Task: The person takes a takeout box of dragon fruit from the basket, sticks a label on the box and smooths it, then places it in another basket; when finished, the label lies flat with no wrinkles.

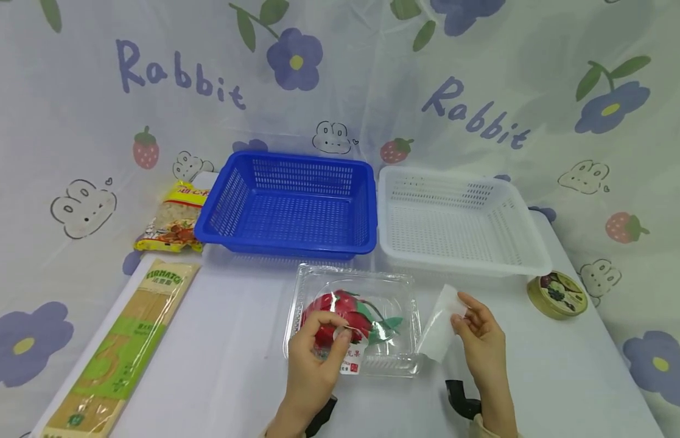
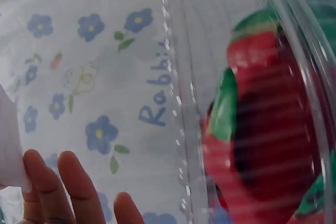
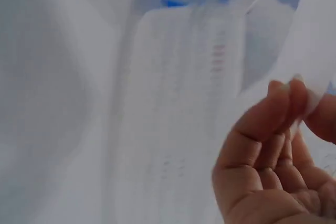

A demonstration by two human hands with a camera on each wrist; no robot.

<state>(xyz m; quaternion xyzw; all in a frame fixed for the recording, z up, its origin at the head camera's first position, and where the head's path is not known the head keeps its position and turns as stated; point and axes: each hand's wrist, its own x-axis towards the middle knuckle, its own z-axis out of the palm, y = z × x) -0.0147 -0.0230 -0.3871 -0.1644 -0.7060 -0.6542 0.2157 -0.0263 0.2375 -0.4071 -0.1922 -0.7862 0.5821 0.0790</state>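
apparently, the label (image 1: 353,360) is off its white paper (image 1: 441,323), sticking seemingly left to do
left hand (image 1: 313,370) pinches the label over the clear box (image 1: 391,367), contact unclear; right hand (image 1: 484,344) pinches the white paper alongside.

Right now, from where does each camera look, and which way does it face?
Head: on the head, facing forward and down at the clear clamshell box; left hand, pinching a label, and right hand show.
Left wrist: worn there, facing the box and flowered cloth; left fingers show.
Right wrist: worn there, facing the white perforated basket; right fingers and thumb show.
Head and right wrist share the white slip pinched in the right hand.
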